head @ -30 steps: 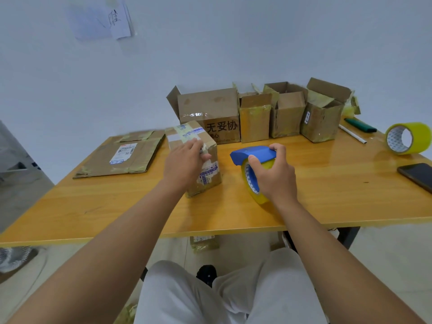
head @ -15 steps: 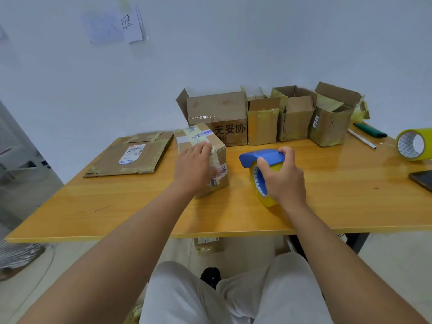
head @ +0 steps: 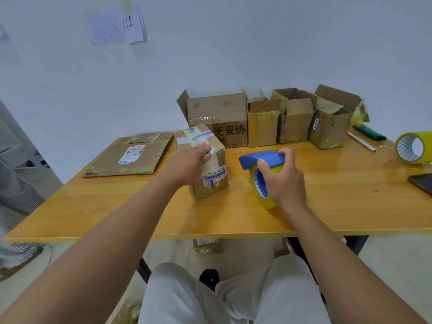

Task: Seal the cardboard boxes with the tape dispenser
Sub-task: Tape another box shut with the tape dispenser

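Note:
A small closed cardboard box (head: 210,181), striped with old tape and labels, stands on the wooden table (head: 339,202) left of centre. My left hand (head: 189,163) rests on the box's top near edge with the fingers stretched over it. To its right stands the tape dispenser (head: 260,171), a blue cover over a yellow tape roll. My right hand (head: 284,178) grips it from the right side. A gap of bare table separates the dispenser from the box.
Several open cardboard boxes (head: 264,122) line the table's back edge. A flattened carton (head: 131,160) lies at the left. At the right are a spare yellow tape roll (head: 412,147), a green marker (head: 369,132), a white pen (head: 361,141) and a phone (head: 422,183).
Both hands keep their places on the box and the dispenser. The left fingers have straightened over the box's top. The camera has shifted slightly.

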A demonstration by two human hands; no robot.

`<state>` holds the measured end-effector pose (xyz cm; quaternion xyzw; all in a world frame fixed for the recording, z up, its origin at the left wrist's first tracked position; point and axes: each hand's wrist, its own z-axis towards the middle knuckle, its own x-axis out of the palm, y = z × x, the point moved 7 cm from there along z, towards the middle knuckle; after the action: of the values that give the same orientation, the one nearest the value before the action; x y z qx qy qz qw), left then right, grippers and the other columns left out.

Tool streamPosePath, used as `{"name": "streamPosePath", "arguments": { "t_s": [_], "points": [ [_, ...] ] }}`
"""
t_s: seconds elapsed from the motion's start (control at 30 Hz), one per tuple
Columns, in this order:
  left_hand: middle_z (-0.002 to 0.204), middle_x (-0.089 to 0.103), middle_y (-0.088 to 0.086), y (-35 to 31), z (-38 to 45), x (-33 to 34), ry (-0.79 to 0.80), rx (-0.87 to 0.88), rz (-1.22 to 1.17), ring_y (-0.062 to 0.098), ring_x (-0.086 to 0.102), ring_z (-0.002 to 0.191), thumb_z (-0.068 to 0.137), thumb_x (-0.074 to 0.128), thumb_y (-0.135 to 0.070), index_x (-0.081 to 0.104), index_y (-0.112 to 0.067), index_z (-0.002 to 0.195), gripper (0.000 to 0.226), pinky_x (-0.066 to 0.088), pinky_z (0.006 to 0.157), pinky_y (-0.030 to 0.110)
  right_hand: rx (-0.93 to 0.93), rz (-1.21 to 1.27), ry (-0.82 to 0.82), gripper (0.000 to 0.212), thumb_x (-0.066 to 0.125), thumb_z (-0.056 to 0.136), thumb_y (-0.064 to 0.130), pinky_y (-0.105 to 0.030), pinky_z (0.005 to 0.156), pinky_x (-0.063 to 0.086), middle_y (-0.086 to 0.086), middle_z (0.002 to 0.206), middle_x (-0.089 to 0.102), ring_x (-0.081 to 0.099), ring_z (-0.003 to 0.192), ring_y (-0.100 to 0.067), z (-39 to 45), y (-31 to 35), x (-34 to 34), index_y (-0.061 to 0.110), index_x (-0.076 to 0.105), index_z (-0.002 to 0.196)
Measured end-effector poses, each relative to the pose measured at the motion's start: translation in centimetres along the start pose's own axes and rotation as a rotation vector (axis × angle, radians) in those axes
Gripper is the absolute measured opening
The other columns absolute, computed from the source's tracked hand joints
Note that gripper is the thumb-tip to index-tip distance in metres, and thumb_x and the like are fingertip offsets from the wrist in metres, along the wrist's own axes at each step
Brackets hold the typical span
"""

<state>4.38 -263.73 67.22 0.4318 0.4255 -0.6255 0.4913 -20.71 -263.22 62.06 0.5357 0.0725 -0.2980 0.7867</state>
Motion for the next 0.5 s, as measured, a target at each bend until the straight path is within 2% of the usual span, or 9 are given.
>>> {"name": "streamPosePath", "arguments": {
  "t_s": [0.1, 0.2, 0.23, 0.3, 0.37, 0.4, 0.5],
  "points": [
    [0.138, 0.056, 0.011, 0.2, 0.2, -0.4, 0.013, -0.019, -0.015, 0.027, 0.058, 0.11, 0.107, 0.033, -0.034, 0.046, -0.025, 0.143, 0.039, 0.054, 0.082, 0.041, 0.005, -0.003, 0.007, 0.05, 0.06, 0.091, 0.053, -0.029, 0.05, 0.041, -0.001, 0.087, 0.056, 0.056, 0.07, -0.016, 0.0, 0.0, 0.0, 0.026, 0.039, 0.128],
    [0.143, 0.052, 0.01, 0.5, 0.3, -0.5, 0.09, -0.02, -0.056, 0.028, 0.054, 0.118, 0.107, 0.035, -0.036, 0.041, -0.025, 0.148, 0.043, 0.051, 0.087, 0.041, 0.006, 0.001, 0.005, 0.051, 0.059, 0.091, 0.053, -0.03, 0.052, 0.043, -0.002, 0.089, 0.056, 0.058, 0.074, -0.02, -0.1, 0.0, 0.0, 0.026, 0.039, 0.129],
    [0.147, 0.049, 0.008, 0.8, 0.3, -0.8, 0.118, -0.024, -0.082, 0.027, 0.051, 0.12, 0.107, 0.037, -0.036, 0.04, -0.026, 0.149, 0.044, 0.049, 0.085, 0.035, 0.003, 0.001, 0.004, 0.05, 0.06, 0.091, 0.053, -0.03, 0.051, 0.043, 0.0, 0.088, 0.056, 0.057, 0.073, -0.019, -0.1, 0.0, 0.0, 0.026, 0.039, 0.129],
    [0.146, 0.049, 0.004, 1.3, 0.5, -1.4, 0.147, -0.029, -0.109, 0.019, 0.048, 0.11, 0.106, 0.042, -0.036, 0.043, -0.028, 0.148, 0.043, 0.039, 0.07, 0.02, -0.004, 0.006, -0.003, 0.049, 0.06, 0.091, 0.052, -0.029, 0.049, 0.041, 0.003, 0.084, 0.054, 0.056, 0.069, -0.015, -0.1, 0.0, 0.0, 0.026, 0.04, 0.127],
    [0.143, 0.051, 0.003, 1.4, 0.6, -1.8, 0.153, -0.021, -0.083, 0.014, 0.045, 0.102, 0.105, 0.044, -0.034, 0.044, -0.03, 0.147, 0.042, 0.031, 0.062, 0.015, -0.002, 0.008, -0.008, 0.048, 0.06, 0.091, 0.052, -0.028, 0.049, 0.041, 0.007, 0.081, 0.052, 0.055, 0.068, -0.011, -0.1, 0.0, -0.1, 0.027, 0.04, 0.126],
    [0.143, 0.052, 0.003, 1.2, 0.6, -1.8, 0.149, -0.013, -0.071, 0.015, 0.046, 0.102, 0.104, 0.046, -0.034, 0.044, -0.03, 0.147, 0.043, 0.032, 0.064, 0.015, 0.0, 0.009, -0.008, 0.048, 0.06, 0.091, 0.052, -0.028, 0.049, 0.04, 0.009, 0.081, 0.051, 0.055, 0.068, -0.011, -0.1, -0.1, -0.1, 0.027, 0.04, 0.126],
    [0.143, 0.05, 0.003, 0.7, -0.3, -0.8, 0.111, 0.039, -0.064, 0.021, 0.05, 0.119, 0.093, 0.067, -0.036, 0.039, -0.027, 0.147, 0.062, 0.039, 0.086, 0.027, 0.004, 0.011, -0.007, 0.048, 0.06, 0.09, 0.053, -0.029, 0.05, 0.041, 0.009, 0.081, 0.051, 0.055, 0.068, -0.011, 0.0, -0.2, -0.1, 0.028, 0.039, 0.125]
  ]
}}
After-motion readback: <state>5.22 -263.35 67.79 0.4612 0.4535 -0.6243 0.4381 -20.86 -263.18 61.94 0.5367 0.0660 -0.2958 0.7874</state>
